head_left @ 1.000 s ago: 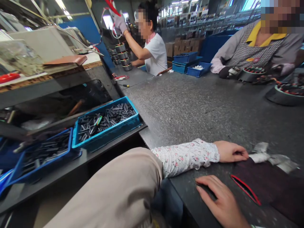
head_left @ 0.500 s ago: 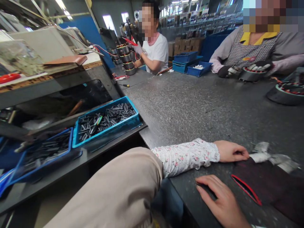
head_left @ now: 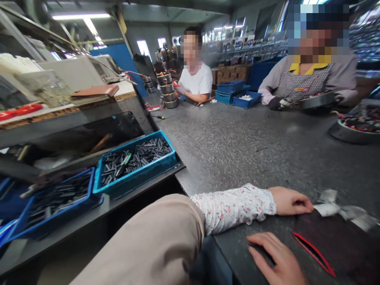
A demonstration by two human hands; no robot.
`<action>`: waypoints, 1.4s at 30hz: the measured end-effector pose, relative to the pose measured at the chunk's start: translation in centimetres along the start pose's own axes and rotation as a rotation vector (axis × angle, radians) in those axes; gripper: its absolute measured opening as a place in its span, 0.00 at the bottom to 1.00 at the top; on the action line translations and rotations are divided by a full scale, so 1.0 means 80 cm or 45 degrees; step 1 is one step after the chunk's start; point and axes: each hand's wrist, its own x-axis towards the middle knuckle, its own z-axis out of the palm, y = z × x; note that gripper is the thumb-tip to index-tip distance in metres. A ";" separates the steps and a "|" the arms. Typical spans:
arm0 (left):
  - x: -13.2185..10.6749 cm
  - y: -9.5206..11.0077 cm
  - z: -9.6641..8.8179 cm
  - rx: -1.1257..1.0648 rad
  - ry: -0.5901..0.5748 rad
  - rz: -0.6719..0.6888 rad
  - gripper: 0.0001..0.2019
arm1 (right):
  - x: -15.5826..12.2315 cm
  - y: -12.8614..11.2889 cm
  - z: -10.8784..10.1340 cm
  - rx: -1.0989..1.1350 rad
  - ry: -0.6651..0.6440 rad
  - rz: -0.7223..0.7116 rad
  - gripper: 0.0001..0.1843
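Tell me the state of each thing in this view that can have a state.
Left hand, resting on the table, empty.
Right hand, lying flat, empty.
Teal plastic crate, full of dark rods.
Wound stators, stacked upright.

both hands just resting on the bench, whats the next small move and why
Probably slide the left hand forward onto the pale crumpled scraps: its fingertips lie right beside them and it looks empty, while the right hand rests farther off, near the red-edged slit in the dark sheet.
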 end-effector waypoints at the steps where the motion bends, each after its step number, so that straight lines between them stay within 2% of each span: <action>1: 0.000 0.000 0.000 0.004 -0.010 -0.005 0.14 | 0.000 0.000 0.000 0.001 0.007 0.001 0.12; 6: 0.011 -0.008 0.004 -0.043 -0.050 -0.018 0.13 | 0.001 -0.004 -0.001 0.024 -0.014 0.059 0.14; 14: 0.033 -0.027 0.022 -0.133 -0.023 0.005 0.11 | 0.006 -0.008 -0.004 0.037 -0.007 0.073 0.12; 42: 0.029 -0.025 0.020 -0.151 -0.023 0.018 0.16 | 0.003 -0.006 -0.005 0.026 -0.029 0.069 0.12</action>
